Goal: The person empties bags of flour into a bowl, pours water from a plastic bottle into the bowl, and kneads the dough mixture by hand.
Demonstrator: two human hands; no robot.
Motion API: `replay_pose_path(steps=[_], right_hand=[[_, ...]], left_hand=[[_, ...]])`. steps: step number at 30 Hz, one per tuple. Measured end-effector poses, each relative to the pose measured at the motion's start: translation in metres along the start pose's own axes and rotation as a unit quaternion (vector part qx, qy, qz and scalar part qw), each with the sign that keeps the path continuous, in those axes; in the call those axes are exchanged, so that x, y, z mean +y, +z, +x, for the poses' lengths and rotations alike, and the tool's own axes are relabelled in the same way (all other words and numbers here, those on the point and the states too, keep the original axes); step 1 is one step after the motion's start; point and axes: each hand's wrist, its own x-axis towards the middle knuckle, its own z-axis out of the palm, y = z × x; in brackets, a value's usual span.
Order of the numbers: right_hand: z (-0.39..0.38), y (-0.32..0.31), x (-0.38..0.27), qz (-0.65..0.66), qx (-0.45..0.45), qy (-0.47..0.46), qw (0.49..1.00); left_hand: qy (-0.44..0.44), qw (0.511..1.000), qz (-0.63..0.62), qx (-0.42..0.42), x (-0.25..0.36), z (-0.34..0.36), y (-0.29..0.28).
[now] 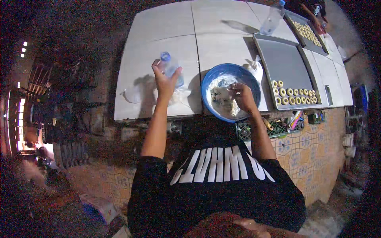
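My left hand (166,81) is closed round a clear plastic bottle (174,70) with a blue cap, over the white tiled counter (158,27). My right hand (241,94) is inside a blue bowl (210,107) with its fingers curled together; what they hold, if anything, I cannot make out. White flour coats part of the bowl's inside, and a pale lump of dough (234,109) lies below my right hand. A white plastic bag (133,95) lies on the counter left of the bottle, and another white bag (256,67) is just right of the bowl.
A metal tray (283,63) holds several pale dough rings at its near end. Behind it are a second filled tray (307,33), another bottle (272,20) and a co-worker's arm (311,16). Crates (248,131) sit below the counter's front edge.
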Motion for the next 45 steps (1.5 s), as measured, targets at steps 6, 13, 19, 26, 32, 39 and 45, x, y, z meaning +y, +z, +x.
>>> replay_pose_path(steps=[6, 13, 19, 26, 32, 39, 45], right_hand=[[-0.007, -0.008, -0.037, -0.099, 0.007, 0.051, 0.994], [-0.016, -0.004, -0.018, -0.114, 0.084, 0.032, 0.989], [-0.016, -0.009, -0.03, -0.075, 0.074, 0.077, 0.991], [-0.013, -0.004, -0.027, -0.12, 0.04, 0.036, 0.991], [-0.012, 0.001, -0.047, -0.016, 0.01, 0.089, 0.996], [-0.007, 0.003, -0.042, -0.048, 0.018, 0.096, 0.994], [-0.007, 0.009, -0.016, -0.051, 0.042, 0.082, 0.994]], left_hand=[[-0.076, 0.991, 0.048, -0.099, 0.008, 0.005, 0.019], [0.119, 0.964, 0.132, -0.199, 0.015, -0.001, 0.039], [0.242, 0.9, 0.229, -0.28, 0.027, -0.004, 0.042], [0.294, 0.847, 0.297, -0.328, 0.035, -0.006, 0.045], [0.313, 0.828, 0.32, -0.336, 0.036, -0.01, 0.047], [0.342, 0.821, 0.306, -0.341, 0.032, -0.009, 0.051], [0.342, 0.808, 0.33, -0.348, 0.034, -0.008, 0.053]])
